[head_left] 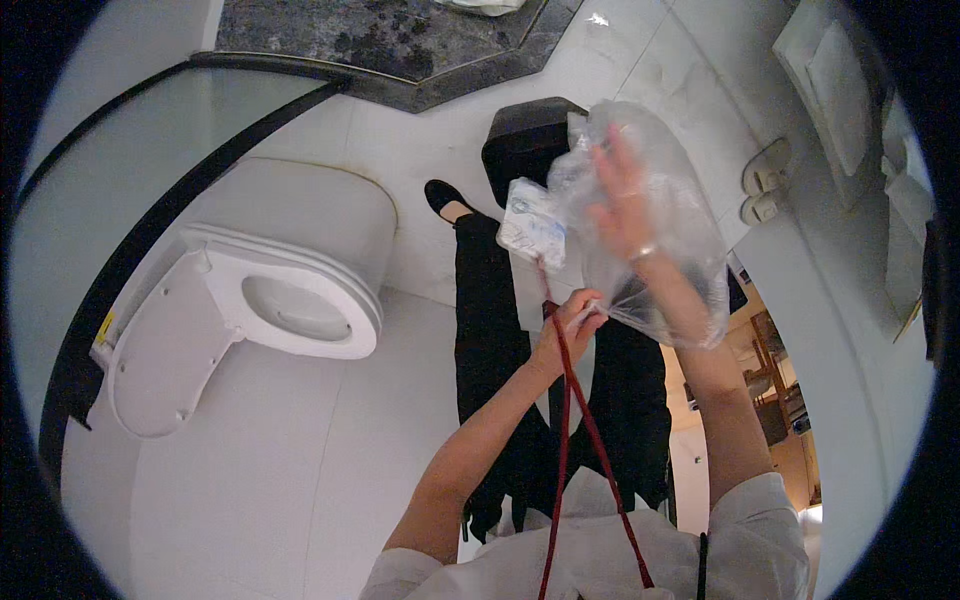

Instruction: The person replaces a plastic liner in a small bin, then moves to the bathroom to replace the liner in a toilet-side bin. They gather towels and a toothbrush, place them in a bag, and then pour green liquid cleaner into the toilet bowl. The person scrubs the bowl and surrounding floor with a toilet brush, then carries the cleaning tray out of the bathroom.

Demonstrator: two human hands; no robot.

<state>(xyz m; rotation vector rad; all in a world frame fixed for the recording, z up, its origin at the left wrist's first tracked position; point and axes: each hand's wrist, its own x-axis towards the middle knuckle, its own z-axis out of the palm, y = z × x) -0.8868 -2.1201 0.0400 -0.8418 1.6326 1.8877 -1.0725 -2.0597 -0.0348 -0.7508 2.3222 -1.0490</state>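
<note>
A clear plastic bag (pixel 690 225) hangs in front of me, loose and partly puffed out. My right hand (pixel 625 205) is inside it, seen through the film with the fingers stretched and apart. My left hand (pixel 575 325) is closed in a pinch on the bag's near rim, below the right hand. A red lanyard (pixel 566 370) runs down from my neck past the left hand. At its far end hangs a white, card-like piece (pixel 533 222) with pale blue marks, beside the bag. Right behind the bag stands a black bin (pixel 530 140) on the floor.
A white toilet (pixel 300 300) with its lid raised stands at the left, near a dark-framed glass panel (pixel 130 170). Pale slippers (pixel 765 180) lie at the right. A dark, raised stone-like floor edge (pixel 440 90) crosses the far side. My black shoe (pixel 445 197) shows near the bin.
</note>
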